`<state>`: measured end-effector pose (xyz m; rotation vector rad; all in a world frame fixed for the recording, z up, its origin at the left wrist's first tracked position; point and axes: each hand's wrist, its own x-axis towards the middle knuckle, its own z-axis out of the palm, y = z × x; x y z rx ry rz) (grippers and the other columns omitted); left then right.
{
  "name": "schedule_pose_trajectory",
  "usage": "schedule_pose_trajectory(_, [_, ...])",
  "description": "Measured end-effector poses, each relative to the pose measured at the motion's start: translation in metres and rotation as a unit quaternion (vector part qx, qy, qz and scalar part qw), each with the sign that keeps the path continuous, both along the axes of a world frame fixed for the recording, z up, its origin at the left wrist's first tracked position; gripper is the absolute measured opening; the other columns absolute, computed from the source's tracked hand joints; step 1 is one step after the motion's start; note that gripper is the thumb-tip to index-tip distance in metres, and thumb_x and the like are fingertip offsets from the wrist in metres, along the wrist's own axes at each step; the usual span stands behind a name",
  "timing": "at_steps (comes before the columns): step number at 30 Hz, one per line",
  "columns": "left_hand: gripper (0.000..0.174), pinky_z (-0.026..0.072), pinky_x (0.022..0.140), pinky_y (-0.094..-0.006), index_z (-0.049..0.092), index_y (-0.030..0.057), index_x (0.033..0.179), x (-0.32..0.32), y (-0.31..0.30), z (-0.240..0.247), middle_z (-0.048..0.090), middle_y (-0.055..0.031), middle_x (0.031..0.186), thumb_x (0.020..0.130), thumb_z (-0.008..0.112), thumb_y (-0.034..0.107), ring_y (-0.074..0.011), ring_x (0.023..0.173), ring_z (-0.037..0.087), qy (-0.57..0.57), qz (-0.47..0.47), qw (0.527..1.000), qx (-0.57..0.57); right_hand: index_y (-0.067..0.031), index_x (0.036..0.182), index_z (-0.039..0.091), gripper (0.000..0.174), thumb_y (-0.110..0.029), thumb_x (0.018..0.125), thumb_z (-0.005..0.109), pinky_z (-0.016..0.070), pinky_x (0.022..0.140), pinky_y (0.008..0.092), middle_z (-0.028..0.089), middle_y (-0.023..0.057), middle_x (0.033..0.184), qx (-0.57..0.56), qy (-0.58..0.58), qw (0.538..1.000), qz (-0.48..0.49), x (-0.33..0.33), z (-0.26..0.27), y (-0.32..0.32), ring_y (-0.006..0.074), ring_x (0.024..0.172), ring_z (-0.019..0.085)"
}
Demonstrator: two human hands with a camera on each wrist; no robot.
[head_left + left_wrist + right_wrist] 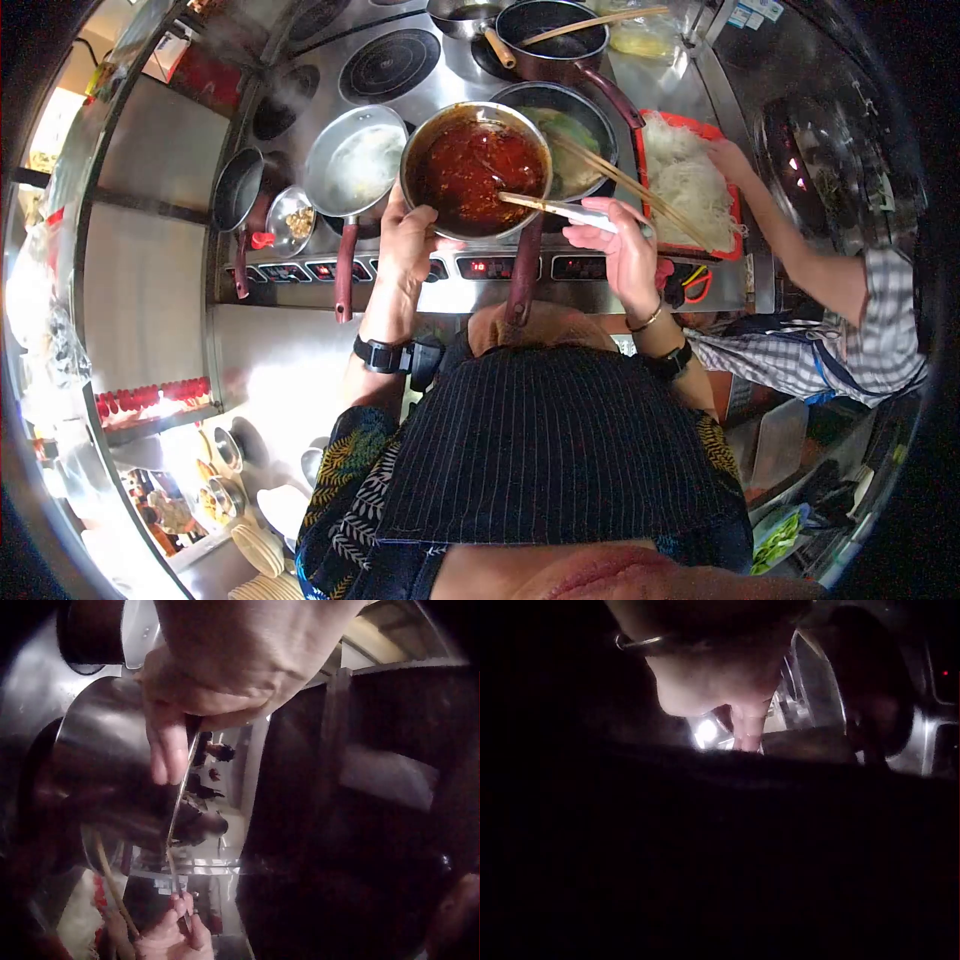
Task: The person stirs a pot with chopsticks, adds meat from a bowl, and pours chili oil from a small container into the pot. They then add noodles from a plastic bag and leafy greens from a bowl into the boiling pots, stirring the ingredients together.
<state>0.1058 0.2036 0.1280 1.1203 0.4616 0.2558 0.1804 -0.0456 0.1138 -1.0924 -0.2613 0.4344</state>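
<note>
My left hand (405, 238) grips the side of a round steel bowl (408, 165), thumb near the rim, holding it over the front of the stove. Dark red sauce (470, 165) with flecks fills the bowl. My right hand (628, 250) pinches a thin, pale-handled utensil (565, 209) whose tip dips into the sauce; its submerged end is hidden. In the left wrist view the bowl's shiny outer wall (105, 742) shows beneath my fingers. The right wrist view is mostly dark, with only part of my right hand (727, 682) lit.
A steaming pale pan (318, 160) stands left of the bowl, and a dark pan (608, 135) sits partly behind it. Long chopsticks (640, 190) cross toward a red tray (736, 215) of white noodles, where another person's hand (730, 160) reaches. A saucepan (600, 55) stands at back right.
</note>
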Motion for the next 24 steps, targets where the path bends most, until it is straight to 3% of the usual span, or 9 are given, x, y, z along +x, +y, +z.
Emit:
schedule_pose_trajectory(2, [0.059,0.0576,0.046,-0.0322,0.033,0.0072,0.128,0.0,-0.004,0.005,0.053,-0.0155,0.106,0.072,0.039,-0.008,-0.0236,0.069,0.063,0.002,0.002,1.0,0.009,0.0078,0.1,0.053,0.034,-0.022,0.091,0.039,0.0536,0.069,0.0359,0.059,0.0197,0.095,0.052,0.081,0.995,-0.038,0.0,-0.01,0.005,0.0299,0.078,0.064])
schedule_pose_trajectory(4, [0.059,0.0576,0.046,-0.0316,0.032,0.007,0.129,0.0,-0.004,0.008,0.053,-0.0159,0.106,0.072,0.039,-0.008,-0.0234,0.068,0.063,0.002,0.003,1.0,0.018,0.0071,0.103,0.052,0.034,-0.021,0.091,0.037,0.0532,0.071,0.0366,0.059,0.0194,0.098,0.08,0.082,0.992,-0.045,-0.002,-0.019,0.006,0.0304,0.081,0.063])
schedule_pose_trajectory(6, [0.069,0.057,0.044,-0.0305,0.022,0.0115,0.135,-0.001,-0.004,0.008,0.049,-0.019,0.114,0.071,0.034,-0.009,-0.0289,0.073,0.064,0.003,-0.014,1.0,0.028,0.0064,0.107,0.05,0.035,-0.022,0.091,0.037,0.0527,0.073,0.037,0.058,0.0193,0.099,0.091,0.112,0.987,-0.071,-0.003,-0.02,0.007,0.0301,0.083,0.063])
schedule_pose_trajectory(10, [0.069,0.057,0.044,-0.0289,0.021,0.0109,0.135,-0.001,-0.007,0.012,0.048,-0.0194,0.115,0.071,0.033,-0.01,-0.0293,0.073,0.064,-0.006,-0.011,0.999,0.036,0.0058,0.109,0.049,0.037,-0.024,0.091,0.037,0.0522,0.074,0.0371,0.058,0.0194,0.1,0.116,0.127,0.982,-0.072,-0.004,-0.027,0.004,0.03,0.084,0.062])
schedule_pose_trajectory(19, [0.054,0.0581,0.047,-0.0309,0.033,0.003,0.126,-0.005,0.0,0.003,0.052,-0.019,0.106,0.073,0.037,-0.008,-0.0281,0.072,0.063,-0.021,-0.016,1.0,0.002,0.0058,0.108,0.048,0.038,-0.027,0.09,0.039,0.051,0.076,0.0352,0.061,0.0181,0.094,0.119,0.123,0.979,-0.106,-0.006,-0.002,-0.01,0.0262,0.085,0.062])
schedule_pose_trajectory(24, [0.051,0.058,0.046,-0.0314,0.036,0.0028,0.123,-0.003,0.008,-0.003,0.053,-0.0179,0.103,0.073,0.037,-0.008,-0.0282,0.07,0.063,-0.01,0.007,1.0,-0.017,0.005,0.107,0.049,0.037,-0.026,0.09,0.042,0.0505,0.077,0.0345,0.061,0.0171,0.093,0.126,0.16,0.971,-0.122,0.0,-0.01,-0.013,0.0256,0.085,0.062])
